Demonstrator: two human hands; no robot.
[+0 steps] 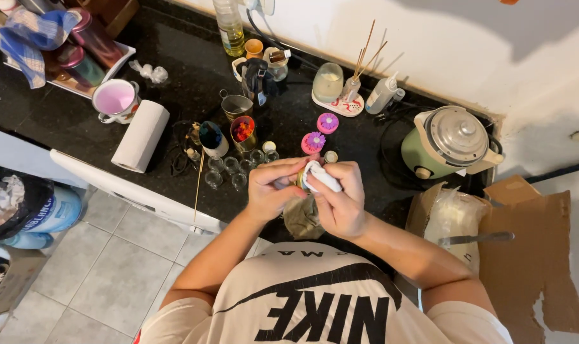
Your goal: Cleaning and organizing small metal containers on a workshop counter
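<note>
Both hands meet over the near edge of the black counter (194,83), just above my chest. My left hand (271,188) has its fingers curled closed around a small gold-coloured round object (300,180); only a sliver of it shows between the two hands, so I cannot tell what it is. My right hand (341,197) pinches a white cloth (321,177) between thumb and fingers, pressed against that object. Fingers of both hands are tightly bent, none spread.

Just beyond the hands stands a cluster of small clear glass jars (235,167), with two pink round lids (320,132) further off. A paper towel roll (141,136) lies to the left, a green cooker (447,143) to the right. Beside it sits an open cardboard box (525,248).
</note>
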